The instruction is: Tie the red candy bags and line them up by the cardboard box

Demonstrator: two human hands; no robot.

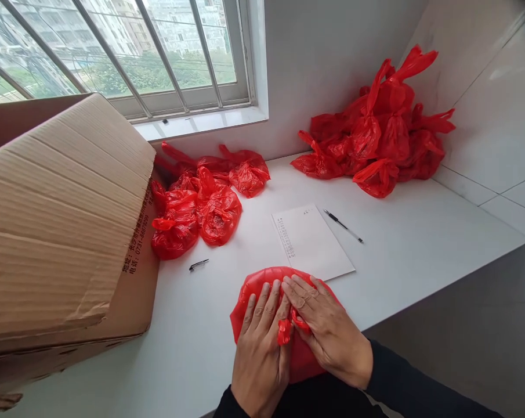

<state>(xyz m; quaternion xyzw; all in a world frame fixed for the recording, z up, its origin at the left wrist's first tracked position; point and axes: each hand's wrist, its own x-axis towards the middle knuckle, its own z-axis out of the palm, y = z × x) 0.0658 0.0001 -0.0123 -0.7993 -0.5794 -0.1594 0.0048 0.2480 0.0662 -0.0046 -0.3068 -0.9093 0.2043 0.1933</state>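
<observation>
At the table's near edge lies a full, rounded red plastic bag (262, 278), its top tied. My left hand (261, 351) rests flat on its left side, fingers stretched out and pointing away from me. Across the right side lies my right hand (329, 325), also flat, with its fingertips meeting those of the left. The knotted bag handles (283, 331) poke up between the two hands. Both palms press on the bag, and neither hand is closed round it. What the bag contains is hidden.
A large open cardboard box (66, 220) stands on the left. Tied red bags (218, 212) sit beside it, and a heap of red bags (384, 133) fills the far right corner. A written sheet (317, 247), a pen (343, 226) and a pen cap (198, 265) lie on the white table (419, 244).
</observation>
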